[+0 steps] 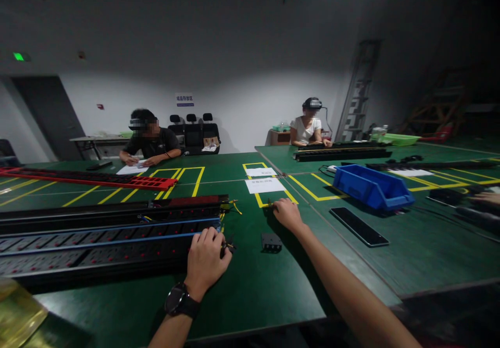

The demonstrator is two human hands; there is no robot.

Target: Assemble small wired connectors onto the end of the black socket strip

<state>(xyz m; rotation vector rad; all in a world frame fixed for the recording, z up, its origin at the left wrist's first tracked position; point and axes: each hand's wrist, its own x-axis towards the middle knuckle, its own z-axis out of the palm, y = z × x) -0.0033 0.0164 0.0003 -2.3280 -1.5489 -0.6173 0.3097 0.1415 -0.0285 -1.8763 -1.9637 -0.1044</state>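
Observation:
Long black strips with sockets and red dots lie side by side at the left, and short wires stick out at their right end. My left hand, with a black watch on the wrist, is closed at that end, its fingers round a small dark part. Farther right and forward, my right hand is closed in a pinch near a yellow tape outline; a tiny thing at its fingertips is too small to name. A small black block with openings sits on the green table between the hands.
Right of my right hand are a phone and a blue bin. Paper sheets lie ahead. A red rack is at the left. Two people sit across the table; another person's hand shows at the right edge.

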